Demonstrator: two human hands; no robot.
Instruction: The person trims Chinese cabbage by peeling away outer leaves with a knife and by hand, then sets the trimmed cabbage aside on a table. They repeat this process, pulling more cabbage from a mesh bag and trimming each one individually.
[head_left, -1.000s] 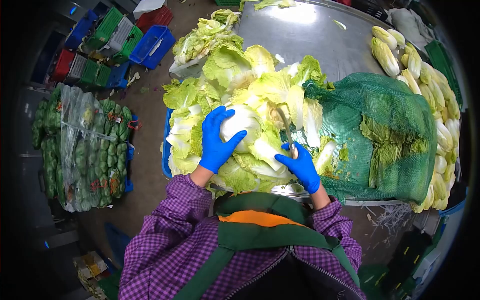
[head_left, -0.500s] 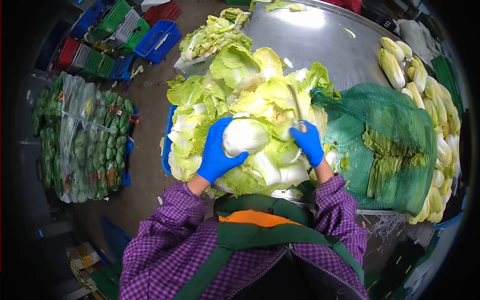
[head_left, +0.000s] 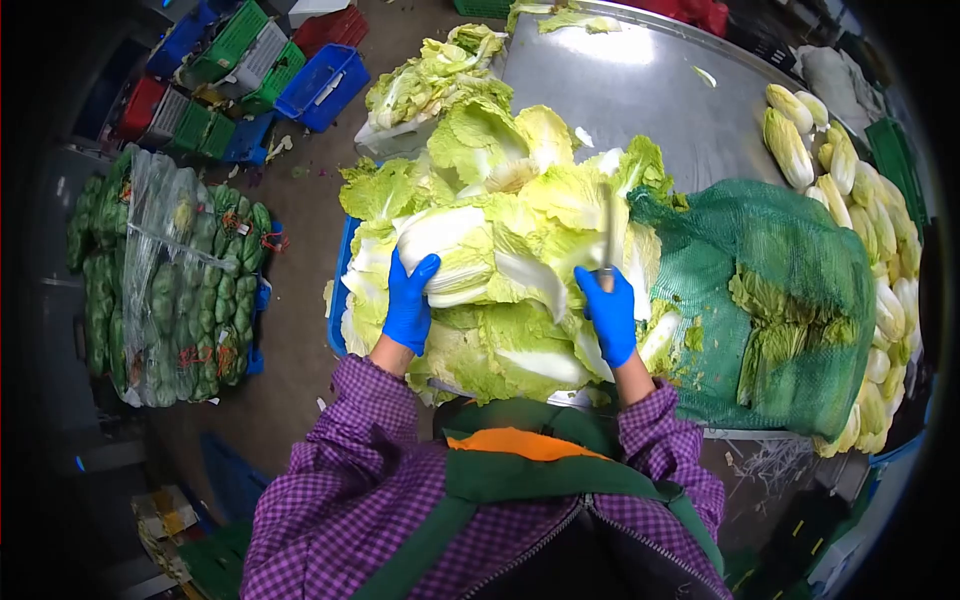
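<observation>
A napa cabbage (head_left: 445,240) lies on its side in the grip of my left hand (head_left: 408,308), gloved in blue, with the thumb and fingers around its near end. My right hand (head_left: 610,318), in the same kind of glove, is closed on the handle of a knife (head_left: 611,225) whose blade points away from me. Beneath both hands is a heap of loose cabbage leaves (head_left: 540,355), piled over a blue crate (head_left: 338,300). Some outer leaves hang loose at the cabbage's right, near the knife. To the right of the knife hand lies a green mesh bag (head_left: 690,350) with cabbages inside.
A metal table (head_left: 640,100) extends behind the heap. Trimmed cabbages (head_left: 788,150) are piled at the far right. Another leaf-filled crate (head_left: 385,135) stands beyond the heap. On the floor at left are wrapped bagged vegetables (head_left: 175,280) and stacked crates, one blue (head_left: 322,85).
The cabbage has turned from base-up to lying sideways, and leaves have spread to its right. My left hand has shifted left and lower; the knife now stands more upright.
</observation>
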